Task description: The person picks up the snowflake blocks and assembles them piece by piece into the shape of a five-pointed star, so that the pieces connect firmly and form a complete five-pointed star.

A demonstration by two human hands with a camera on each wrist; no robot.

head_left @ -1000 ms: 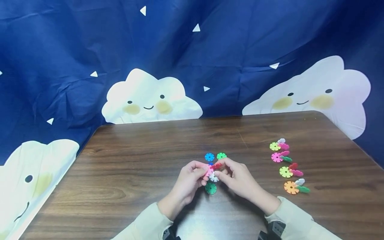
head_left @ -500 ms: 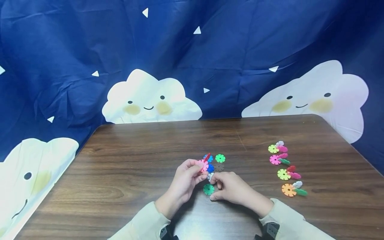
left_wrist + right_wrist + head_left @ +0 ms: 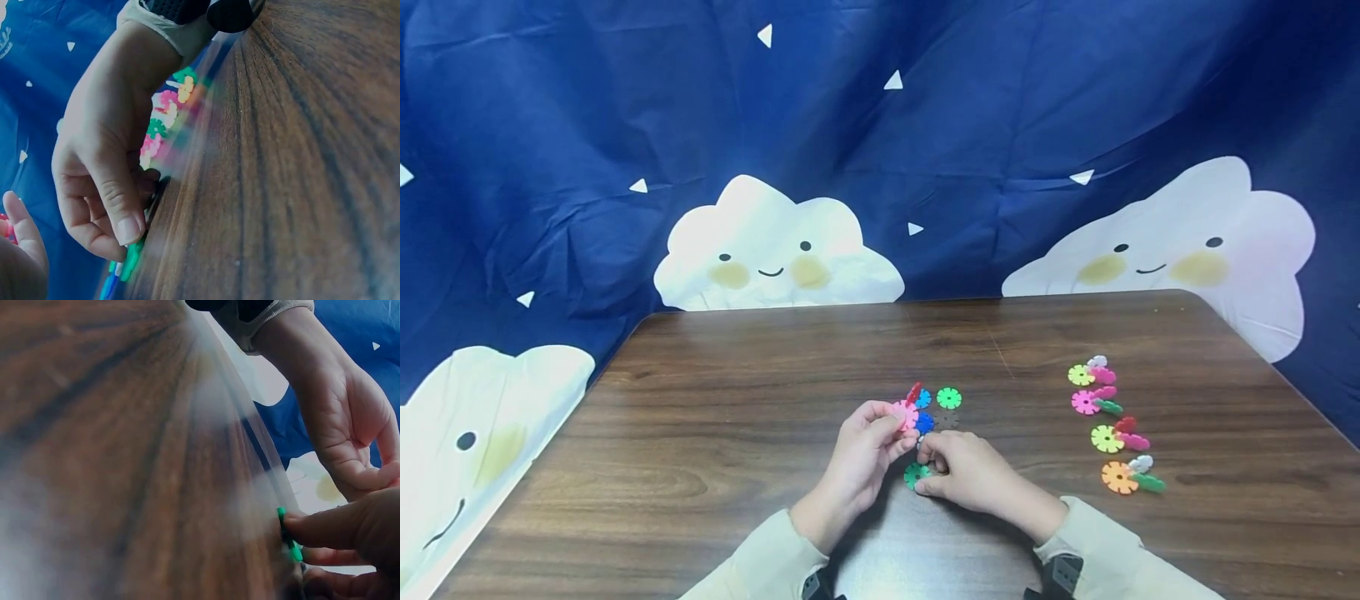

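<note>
Beyond the dark green disc (image 3: pixel 913 475) — a pink disc (image 3: pixel 905 416) between finger and thumb

Just left of the dark green disc, the left hand (image 3: pixel 859 457) pinches the pink disc, thumb over its face; a red disc (image 3: pixel 913 394) stands at its upper edge. Touching the dark green disc is the thumb of the right hand (image 3: pixel 967 472), its other fingers bent; whether they grip anything I cannot tell. Past the dark green disc lie a dark blue disc (image 3: pixel 925 424) and a lighter blue disc (image 3: pixel 923 399), with a grey disc (image 3: pixel 949 418) and a light green disc (image 3: pixel 949 398) beyond and to its right. Well to its right on the table (image 3: pixel 760 392) — four joined clusters (image 3: pixel 1106 438), roughly in a column.
</note>
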